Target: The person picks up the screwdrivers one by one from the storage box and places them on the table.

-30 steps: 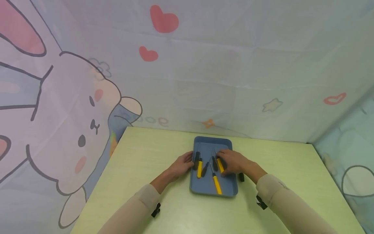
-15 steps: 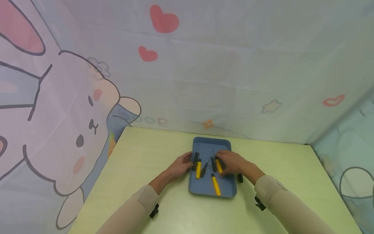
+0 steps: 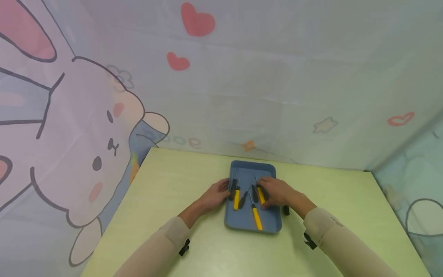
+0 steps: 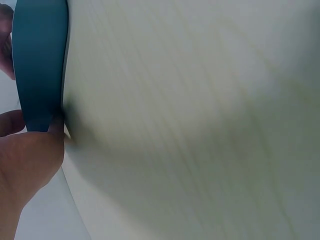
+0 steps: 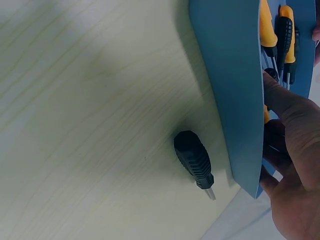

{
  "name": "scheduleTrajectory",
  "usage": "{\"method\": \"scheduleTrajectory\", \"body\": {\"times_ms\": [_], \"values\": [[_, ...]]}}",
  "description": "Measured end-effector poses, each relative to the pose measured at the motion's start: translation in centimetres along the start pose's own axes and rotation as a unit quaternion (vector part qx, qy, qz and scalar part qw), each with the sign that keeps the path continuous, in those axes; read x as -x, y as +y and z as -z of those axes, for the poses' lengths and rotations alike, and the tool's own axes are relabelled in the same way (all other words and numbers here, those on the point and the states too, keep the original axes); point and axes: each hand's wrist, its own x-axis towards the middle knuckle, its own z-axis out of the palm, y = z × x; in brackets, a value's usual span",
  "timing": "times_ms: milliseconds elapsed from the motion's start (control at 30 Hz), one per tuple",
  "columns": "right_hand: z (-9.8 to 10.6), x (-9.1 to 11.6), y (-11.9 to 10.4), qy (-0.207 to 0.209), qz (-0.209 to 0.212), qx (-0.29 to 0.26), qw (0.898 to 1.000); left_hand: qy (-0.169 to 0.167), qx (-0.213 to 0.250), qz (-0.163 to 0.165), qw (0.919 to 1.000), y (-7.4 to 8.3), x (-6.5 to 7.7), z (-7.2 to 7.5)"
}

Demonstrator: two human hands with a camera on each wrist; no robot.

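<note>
A blue tray (image 3: pixel 238 223) lies on the table, holding several screwdrivers with yellow or black handles. My left hand (image 3: pixel 215 195) grips the tray's left wall, thumb against the outside in the left wrist view. Inside the tray, at its right side, my right hand (image 3: pixel 277 192) holds a yellow-handled screwdriver (image 3: pixel 261 195) between thumb and fingers; the hand partly hides it. Close by lie another yellow screwdriver (image 3: pixel 257 218) and a black screwdriver (image 3: pixel 255 194). Farther left are a yellow screwdriver (image 3: pixel 237 199) and a black screwdriver (image 3: pixel 233 190).
Outside the tray's right wall, a black-handled screwdriver (image 5: pixel 194 159) lies on the pale table (image 3: pixel 187 173). A printed cloth backdrop (image 3: pixel 242 92) rises behind the table's far edge.
The head view shifts slightly. Both hands, the tray and the screwdrivers keep the same places relative to each other.
</note>
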Motion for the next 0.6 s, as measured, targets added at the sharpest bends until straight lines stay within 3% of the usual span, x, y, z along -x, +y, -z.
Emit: {"method": "scheduleTrajectory", "body": {"times_ms": [367,600], "values": [[-0.19,0.41,-0.35,0.028,0.004,-0.001,1.000,0.014,0.010,0.007,0.9998,0.32,0.05,-0.11],[-0.25,0.68,-0.19,0.047,0.004,0.026,0.999,0.013,0.009,0.008,0.9998,0.31,-0.16,-0.06]]}}
